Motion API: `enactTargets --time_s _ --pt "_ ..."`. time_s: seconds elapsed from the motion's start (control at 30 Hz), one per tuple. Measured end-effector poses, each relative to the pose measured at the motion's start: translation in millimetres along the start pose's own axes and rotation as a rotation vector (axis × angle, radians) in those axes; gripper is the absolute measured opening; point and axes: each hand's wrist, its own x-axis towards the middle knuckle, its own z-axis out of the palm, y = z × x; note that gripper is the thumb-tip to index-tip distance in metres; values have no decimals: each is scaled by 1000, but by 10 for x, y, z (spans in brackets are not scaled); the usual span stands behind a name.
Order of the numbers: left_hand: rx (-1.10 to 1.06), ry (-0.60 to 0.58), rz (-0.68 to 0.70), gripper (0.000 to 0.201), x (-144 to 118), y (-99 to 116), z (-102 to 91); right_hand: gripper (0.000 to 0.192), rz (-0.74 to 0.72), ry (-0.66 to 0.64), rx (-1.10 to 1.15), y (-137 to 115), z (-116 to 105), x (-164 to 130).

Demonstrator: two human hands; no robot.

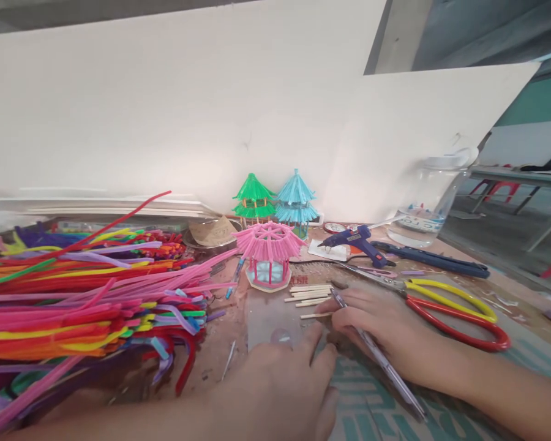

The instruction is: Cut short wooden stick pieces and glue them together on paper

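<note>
Pen [376,352]: slim, silver-grey, held in the grip of the right hand [381,331], fingers closed around its shaft, tip pointing away towards the small sticks; its rear end runs back over the wrist.

Right hand: rests low on the worktop [239,343], knuckles just beside the scissors.

Left hand [275,386]: lies flat, palm down, fingers spread and holding nothing, pressed on a clear plastic sheet [269,318] that lies on the worktop between the two hands and the pink model.

Sticks [310,294]: short, pale wood, a loose row lying flat just ahead of the right fingertips, one apart and nearer the hand.

Pink model pavilion [269,254]: fringed roof, upright, just beyond the sheet.

Green model pavilion [253,199] and blue model pavilion [296,199]: side by side, upright, against the white wall behind the pink one.

Scissors [445,303]: one yellow and one red handle loop, lying flat to the right of the right hand.

Glue gun [356,240]: blue, lying beyond the scissors.

Pliers [436,260]: dark blue handles, lying right of the glue gun.

Plastic jar [425,205]: clear, white lid, tilted near the worktop's far right edge.

Pipe cleaners [87,294]: many colours, a large heap covering the left of the worktop, well apart from the pen.
</note>
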Motion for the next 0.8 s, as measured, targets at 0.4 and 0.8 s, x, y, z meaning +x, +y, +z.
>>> enactTargets --time_s 0.4,0.8 --pt "-25 37 3 41 -18 -14 55 14 43 -62 22 30 4 -23" --pt "-55 4 17 40 2 -22 64 12 55 -26 45 34 0 -15"
